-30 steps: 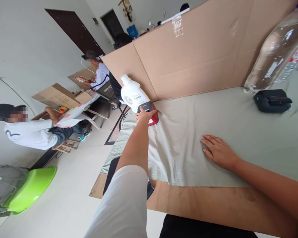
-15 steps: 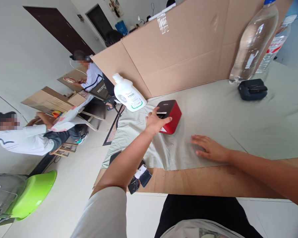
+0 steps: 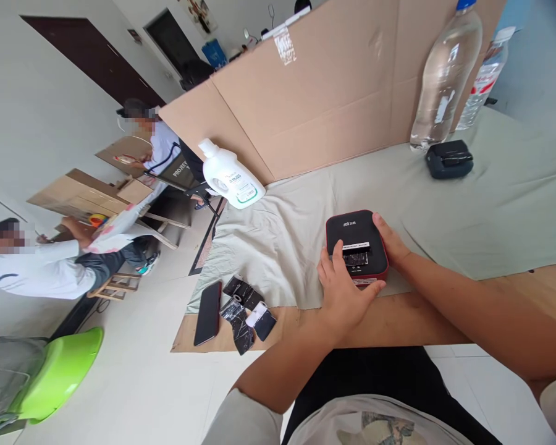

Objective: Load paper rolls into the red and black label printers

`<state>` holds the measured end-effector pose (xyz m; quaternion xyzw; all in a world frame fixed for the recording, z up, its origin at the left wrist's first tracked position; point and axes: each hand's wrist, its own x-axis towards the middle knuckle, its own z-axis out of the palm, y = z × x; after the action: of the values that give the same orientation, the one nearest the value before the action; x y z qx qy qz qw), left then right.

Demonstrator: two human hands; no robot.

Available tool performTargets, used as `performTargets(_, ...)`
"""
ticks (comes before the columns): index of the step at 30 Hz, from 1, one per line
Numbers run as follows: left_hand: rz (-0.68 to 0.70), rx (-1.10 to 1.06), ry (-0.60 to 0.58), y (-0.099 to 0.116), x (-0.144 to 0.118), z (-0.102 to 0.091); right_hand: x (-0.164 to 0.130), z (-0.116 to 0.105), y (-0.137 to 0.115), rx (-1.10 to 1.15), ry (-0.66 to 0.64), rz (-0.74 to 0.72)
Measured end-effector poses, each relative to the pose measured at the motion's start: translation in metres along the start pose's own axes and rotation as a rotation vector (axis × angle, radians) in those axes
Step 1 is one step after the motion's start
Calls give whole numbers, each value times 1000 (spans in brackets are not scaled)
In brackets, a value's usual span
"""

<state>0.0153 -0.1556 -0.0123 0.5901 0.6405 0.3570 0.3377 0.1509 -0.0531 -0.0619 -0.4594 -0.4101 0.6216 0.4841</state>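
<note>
A red label printer (image 3: 349,225) with a black top lies on the cloth near the table's front edge. A white paper strip crosses its top beside a dark slot. My left hand (image 3: 345,293) grips the printer's near left corner, with fingertips on the top and the thumb along the front side. Against the right side rests my right hand (image 3: 391,241), its fingers pressed to the edge and partly hidden. Left of my left hand are black label rolls (image 3: 243,315) with loose ends, and a smartphone (image 3: 207,313).
A white detergent bottle (image 3: 232,176) stands at the back left before a cardboard panel (image 3: 315,105). At the back right are a large water bottle (image 3: 445,80), a smaller bottle (image 3: 484,83) and a black device (image 3: 449,159). Two people sit at the far left.
The label printer has moved toward me and to the right, turning its top to my view. My right hand has come onto its right side. My left arm no longer covers the phone and rolls.
</note>
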Motion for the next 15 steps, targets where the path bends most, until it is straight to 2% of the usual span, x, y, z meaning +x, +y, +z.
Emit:
performTargets(4, 53, 11, 4, -7, -5, -5, 4, -6, 3, 51, 20, -38)
performTargets(7, 68, -122, 32, -20, 6, -13, 12, -12, 0, -43, 22, -14)
performTargets(9, 1, -246, 71, -29, 20, -19, 13, -16, -5, -139, 54, -70)
performTargets(12, -137, -394, 88, -39, 44, -30, 1, -19, -17, -415, 103, -386)
performTargets(15, -174, -488, 12, -44, 60, -36, -22, -19, -22, -685, -6, -700)
